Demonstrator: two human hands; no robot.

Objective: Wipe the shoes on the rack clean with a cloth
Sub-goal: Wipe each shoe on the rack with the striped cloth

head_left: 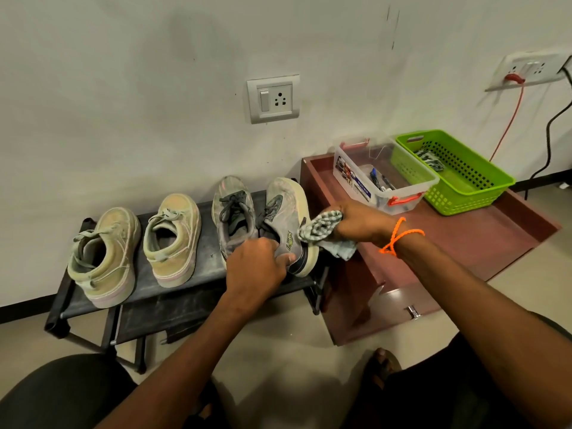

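Note:
A low black shoe rack (188, 274) stands against the wall. Two beige sneakers (105, 255) (173, 239) sit on its left half. To their right is a grey running shoe (233, 209), upright. Beside it a second grey running shoe (286, 218) is tipped onto its side, sole facing right. My left hand (257, 267) grips this tilted shoe at the heel and collar. My right hand (362, 222) holds a bunched green-and-white checked cloth (325, 229) against the shoe's pale sole edge.
A reddish-brown cabinet (448, 243) stands right of the rack, carrying a clear plastic box (383, 178) with pens and a green basket (455, 171) holding another cloth. Wall sockets (274, 99) and a red cable (510, 119) hang above. My knees and foot show below.

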